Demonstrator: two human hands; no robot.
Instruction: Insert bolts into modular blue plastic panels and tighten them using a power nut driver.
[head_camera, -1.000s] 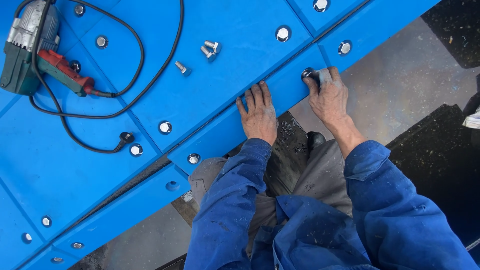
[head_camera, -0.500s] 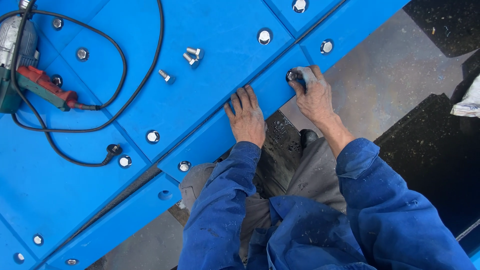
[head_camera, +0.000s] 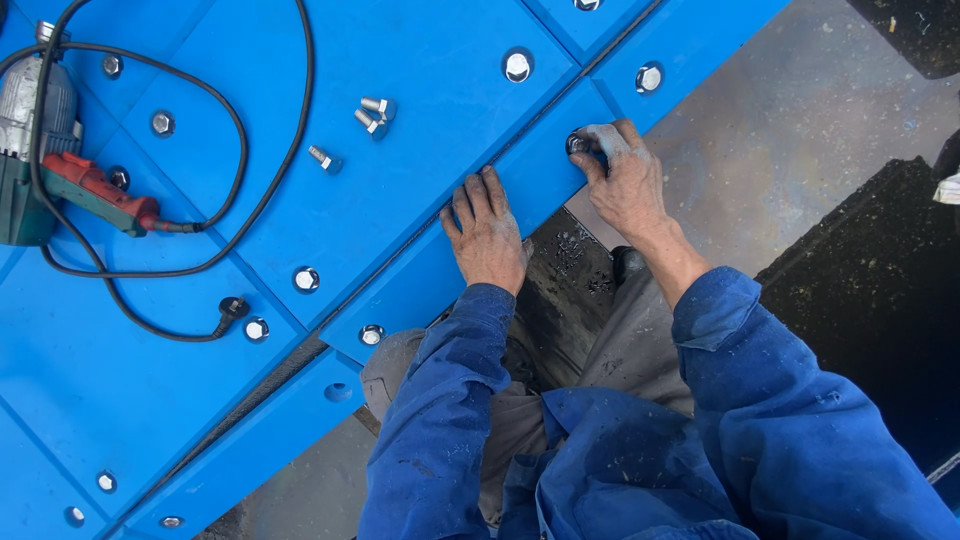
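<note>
On blue panels, the left hand (head_camera: 488, 235) lay flat, bracing, while the right hand (head_camera: 622, 180) pinched a bolt (head_camera: 578, 145); best turned squarely.

Left hand (head_camera: 487, 235) flat, right hand (head_camera: 620, 180) fingers pinched

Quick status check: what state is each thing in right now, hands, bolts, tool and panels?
left hand: flat, palm down on the narrow blue panel
right hand: fingertips closed on a bolt at the panel's edge
three loose bolts: lying on their sides, unfitted
power tool: lying down, unheld
plug: loose, unplugged
empty hole: no bolt
</note>
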